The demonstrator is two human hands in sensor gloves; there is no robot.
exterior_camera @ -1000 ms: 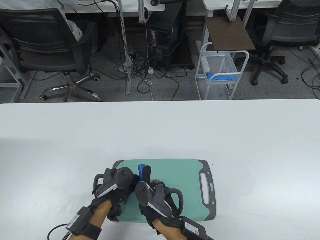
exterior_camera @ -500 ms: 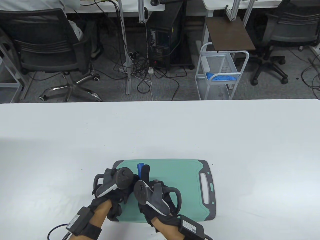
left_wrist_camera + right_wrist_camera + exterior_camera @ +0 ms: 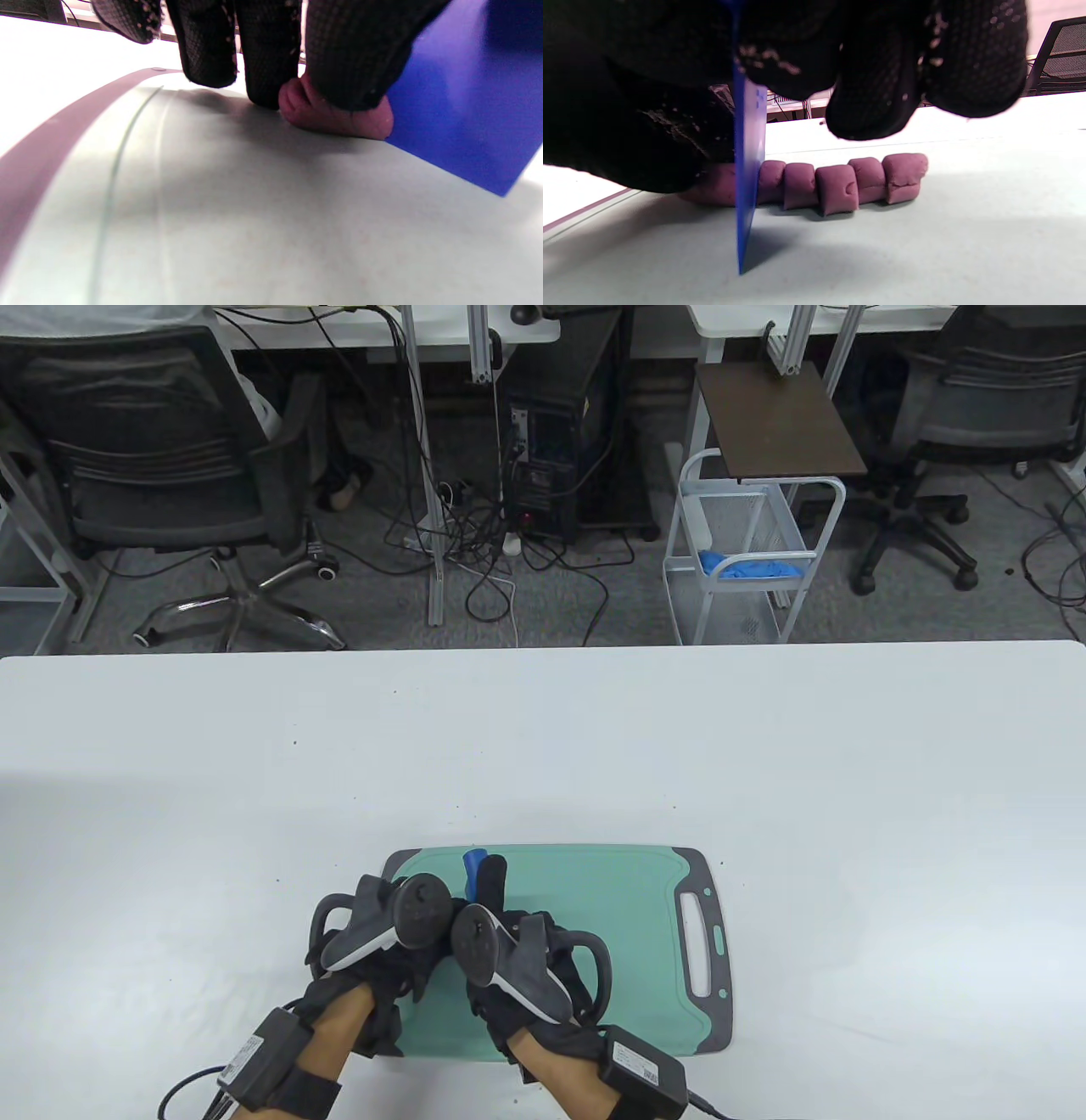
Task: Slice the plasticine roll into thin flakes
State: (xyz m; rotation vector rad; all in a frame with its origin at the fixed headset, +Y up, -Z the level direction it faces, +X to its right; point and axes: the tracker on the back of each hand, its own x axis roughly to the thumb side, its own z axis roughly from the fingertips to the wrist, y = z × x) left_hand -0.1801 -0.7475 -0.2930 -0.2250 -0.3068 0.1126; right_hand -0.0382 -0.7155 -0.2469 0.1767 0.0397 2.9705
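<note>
A purple plasticine roll [image 3: 712,190] lies on the green cutting board [image 3: 611,899]. Several cut pieces [image 3: 840,182] lie in a row to its right in the right wrist view. My left hand [image 3: 416,912] presses its fingertips [image 3: 348,63] on the uncut end of the roll [image 3: 335,120]. My right hand [image 3: 492,899] grips a flat blue cutter [image 3: 746,169], held upright with its edge down in the roll beside the left fingers. The blade also shows in the left wrist view [image 3: 466,106], and its tip shows in the table view [image 3: 469,861]. In the table view the trackers hide the roll.
The board has grey ends and a handle slot [image 3: 697,942] on its right, and lies near the front edge of the white table [image 3: 764,746]. Chairs, a wire cart [image 3: 747,551] and cables stand beyond the table's far edge.
Both hands have shifted a little to the left over the board, and the blue cutter has moved left with the right hand.
</note>
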